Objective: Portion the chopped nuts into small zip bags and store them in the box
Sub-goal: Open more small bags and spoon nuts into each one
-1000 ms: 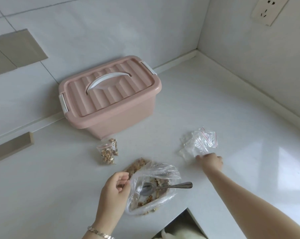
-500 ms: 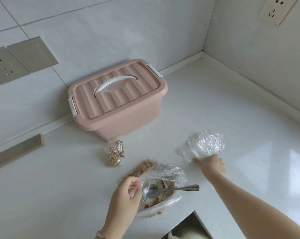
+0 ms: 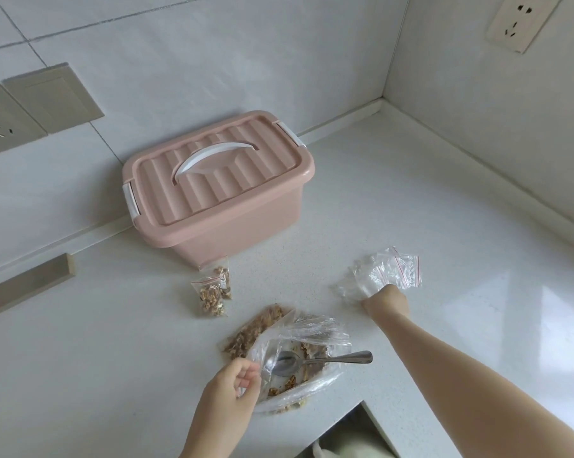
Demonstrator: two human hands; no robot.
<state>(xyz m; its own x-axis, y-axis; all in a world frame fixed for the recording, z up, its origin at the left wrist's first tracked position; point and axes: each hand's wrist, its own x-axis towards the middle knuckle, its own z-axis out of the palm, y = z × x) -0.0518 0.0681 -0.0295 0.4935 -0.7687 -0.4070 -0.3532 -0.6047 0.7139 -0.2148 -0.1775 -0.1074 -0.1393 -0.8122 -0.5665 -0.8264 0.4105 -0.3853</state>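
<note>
Right hand: your right hand sits at the near edge of the empty zip bags, knuckles up and fingers tucked under out of sight. You cannot tell whether one bag is pinched.
Left hand: your left hand pinches the rim of the large clear bag, holding its mouth open.
Key relation: the empty bags lie just beyond the right hand and well right of the large bag, so the right hand is the nearer one.
Nuts: chopped nuts lie loose in the large bag around a steel spoon, whose handle points right.
Done so far: two filled bags lie before the box.
Materials: thin crinkly film with red zip strips. The ribbed pink plastic box has its lid on, on a speckled white surface.
</note>
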